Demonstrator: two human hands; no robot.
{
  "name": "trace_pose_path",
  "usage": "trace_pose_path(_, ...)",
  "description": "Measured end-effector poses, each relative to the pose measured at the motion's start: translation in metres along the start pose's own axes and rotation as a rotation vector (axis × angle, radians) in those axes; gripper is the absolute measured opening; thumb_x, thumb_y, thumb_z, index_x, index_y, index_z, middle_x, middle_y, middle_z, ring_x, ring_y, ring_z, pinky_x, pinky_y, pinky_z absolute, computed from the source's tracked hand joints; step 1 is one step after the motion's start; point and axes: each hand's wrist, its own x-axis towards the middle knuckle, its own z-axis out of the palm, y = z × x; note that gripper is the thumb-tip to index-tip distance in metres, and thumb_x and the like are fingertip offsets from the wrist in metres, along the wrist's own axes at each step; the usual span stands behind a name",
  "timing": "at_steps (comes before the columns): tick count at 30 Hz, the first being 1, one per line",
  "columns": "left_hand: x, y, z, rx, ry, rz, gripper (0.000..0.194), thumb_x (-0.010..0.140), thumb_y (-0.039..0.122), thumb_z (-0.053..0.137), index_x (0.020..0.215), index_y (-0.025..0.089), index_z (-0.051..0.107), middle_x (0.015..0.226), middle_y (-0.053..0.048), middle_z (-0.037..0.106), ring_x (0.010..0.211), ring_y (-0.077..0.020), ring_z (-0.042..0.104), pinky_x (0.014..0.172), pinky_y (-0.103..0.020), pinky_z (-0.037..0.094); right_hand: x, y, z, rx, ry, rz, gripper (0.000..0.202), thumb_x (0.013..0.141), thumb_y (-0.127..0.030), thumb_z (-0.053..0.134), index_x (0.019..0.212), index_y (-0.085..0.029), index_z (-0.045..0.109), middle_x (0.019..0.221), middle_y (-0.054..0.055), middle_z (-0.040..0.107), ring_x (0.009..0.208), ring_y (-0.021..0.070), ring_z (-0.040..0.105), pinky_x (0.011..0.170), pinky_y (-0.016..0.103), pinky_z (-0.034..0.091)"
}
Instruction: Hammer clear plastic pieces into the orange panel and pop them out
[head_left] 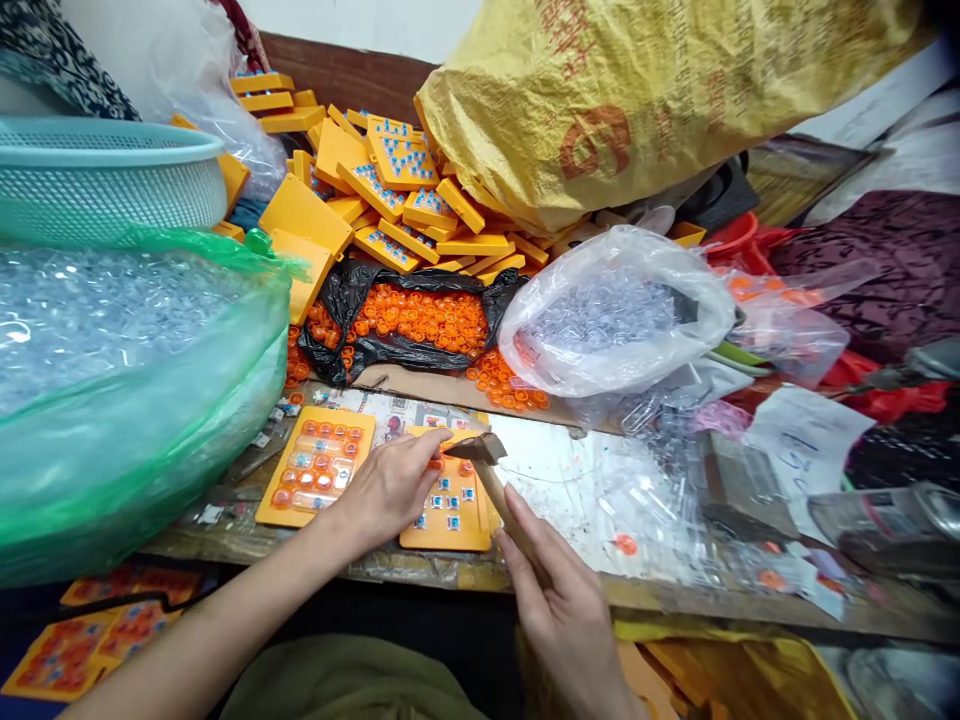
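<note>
A yellow panel (469,530) with rows of small blue-and-white pieces lies flat in front of me. My right hand (551,590) is wrapped round the wooden handle of a hammer (487,450), whose metal head hangs over the panel's upper part. At the panel's upper left, the fingertips of my left hand (394,485) are pressed together by an orange piece, partly hidden by the fingers. Beside it on the left lies another yellow panel (274,508), fitted with orange rings and clear covers.
Behind are a black bag of orange rings (420,315), a white bag of clear parts (615,310) and piled yellow panels (405,150). A green bag (150,400) bulges at left. Plastic scraps and a clear jar (885,515) lie at right.
</note>
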Motion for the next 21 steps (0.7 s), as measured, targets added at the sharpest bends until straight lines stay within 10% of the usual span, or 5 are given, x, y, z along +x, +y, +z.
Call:
trace_pose_path(14, -0.004, 0.006, -0.011, -0.129, -0.064, 0.02, 0.055, 0.083, 0.012, 0.053, 0.135, 0.017, 0.037, 0.095, -0.006, 0.069, 0.086, -0.02, 0.067, 0.078, -0.033, 0.055, -0.01, 0.003, -0.001, -0.008, 0.07, 0.03, 0.048, 0.09, -0.014, 0.054, 0.136, -0.026, 0.051, 0.127, 0.005, 0.063, 0.112, 0.0213, 0.063, 0.092, 0.031, 0.054)
trace_pose_path(21, -0.004, 0.003, -0.006, -0.16, -0.182, -0.007, 0.061, 0.083, 0.009, 0.05, 0.14, 0.018, 0.029, 0.102, -0.009, 0.067, 0.097, -0.0236, 0.064, 0.085, -0.04, 0.052, -0.013, 0.004, -0.012, -0.168, -0.127, -0.043, 0.049, 0.092, -0.016, 0.05, 0.14, -0.026, 0.045, 0.121, 0.006, 0.067, 0.103, 0.0164, 0.067, 0.081, 0.019, 0.055)
